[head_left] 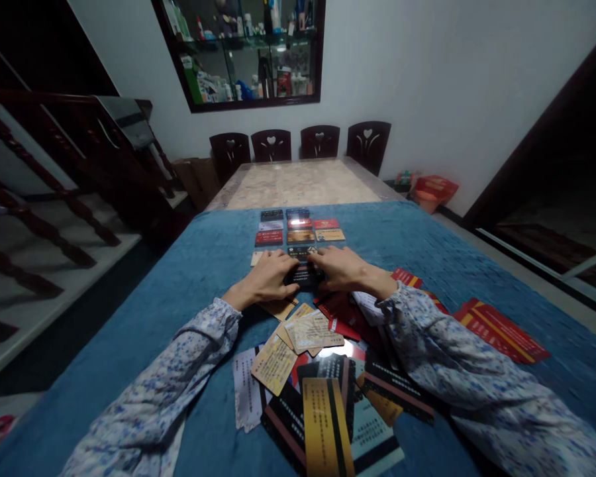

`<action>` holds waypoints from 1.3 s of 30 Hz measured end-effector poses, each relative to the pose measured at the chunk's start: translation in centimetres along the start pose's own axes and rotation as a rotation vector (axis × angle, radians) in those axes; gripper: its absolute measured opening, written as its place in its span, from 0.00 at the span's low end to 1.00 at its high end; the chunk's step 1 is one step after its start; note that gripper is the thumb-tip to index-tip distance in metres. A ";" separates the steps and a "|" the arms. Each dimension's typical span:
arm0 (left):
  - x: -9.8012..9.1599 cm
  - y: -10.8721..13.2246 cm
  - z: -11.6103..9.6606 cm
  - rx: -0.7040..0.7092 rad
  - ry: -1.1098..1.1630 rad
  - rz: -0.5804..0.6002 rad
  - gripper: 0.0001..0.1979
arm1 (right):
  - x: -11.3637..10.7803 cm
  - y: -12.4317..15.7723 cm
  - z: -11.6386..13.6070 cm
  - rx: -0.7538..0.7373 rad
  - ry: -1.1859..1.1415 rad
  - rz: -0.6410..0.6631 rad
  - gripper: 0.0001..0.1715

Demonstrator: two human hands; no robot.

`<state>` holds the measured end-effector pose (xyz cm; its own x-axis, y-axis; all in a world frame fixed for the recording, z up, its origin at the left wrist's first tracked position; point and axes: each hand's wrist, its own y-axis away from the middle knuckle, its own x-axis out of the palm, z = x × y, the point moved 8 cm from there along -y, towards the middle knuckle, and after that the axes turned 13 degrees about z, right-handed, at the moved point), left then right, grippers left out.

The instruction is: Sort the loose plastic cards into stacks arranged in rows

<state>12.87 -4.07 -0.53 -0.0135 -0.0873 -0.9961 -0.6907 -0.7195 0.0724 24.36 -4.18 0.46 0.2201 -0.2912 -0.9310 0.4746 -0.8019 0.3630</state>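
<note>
My left hand (pixel 271 276) and my right hand (pixel 346 268) face each other over the blue cloth, fingers curled in. Between them they pinch a black card (pixel 305 275) by its left and right edges. Just beyond it lies another black card (pixel 300 253), partly covered by my fingers. Farther off, cards are laid out in rows, among them a red card (pixel 269 238), a dark blue card (pixel 271 215) and a tan card (pixel 330 235). Closer to me is a loose, overlapping heap with a gold card (pixel 326 424), a cream card (pixel 314 331) and a pale card (pixel 248 387).
The blue cloth (pixel 179 318) covers the near part of a long table with a marbled top (pixel 308 180). Several red cards (pixel 501 330) lie right of my right forearm. Dark chairs (pixel 320 141) line the far end. A wooden railing (pixel 44 189) stands at left.
</note>
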 end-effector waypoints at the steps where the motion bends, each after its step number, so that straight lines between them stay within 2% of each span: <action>1: 0.0 0.0 0.0 -0.001 0.008 0.002 0.19 | 0.0 0.0 0.1 -0.008 0.010 0.004 0.32; 6: -0.2 0.2 -0.4 0.023 0.034 0.024 0.15 | 0.1 0.1 0.3 -0.039 0.038 0.050 0.21; 10: -0.1 0.0 -0.5 0.078 0.089 0.037 0.15 | 0.2 -0.1 -0.1 -0.024 0.030 0.067 0.19; 17: 0.7 -0.7 0.7 0.116 0.194 -0.001 0.23 | -0.2 -0.8 -1.7 0.040 -0.029 -0.044 0.17; 25: 1.0 -0.9 1.8 0.092 0.191 -0.055 0.12 | -1.2 -0.2 -3.0 0.073 -0.176 -0.194 0.14; 33: 0.8 -0.7 1.1 0.128 0.148 -0.058 0.12 | -2.0 -0.2 -3.4 -0.037 -0.317 -0.342 0.11; 36: 0.6 -0.6 1.3 0.103 0.148 -0.079 0.11 | -2.4 0.1 -3.2 -0.077 -0.351 -0.376 0.11; 39: 0.2 -0.4 1.8 0.048 0.156 -0.136 0.10 | -2.9 0.7 -2.9 -0.057 -0.330 -0.414 0.12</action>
<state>11.85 -2.61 -0.85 0.1916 -0.0995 -0.9764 -0.7124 -0.6984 -0.0687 26.49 -2.39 3.50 -0.2707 -0.1125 -0.9561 0.5121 -0.8578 -0.0441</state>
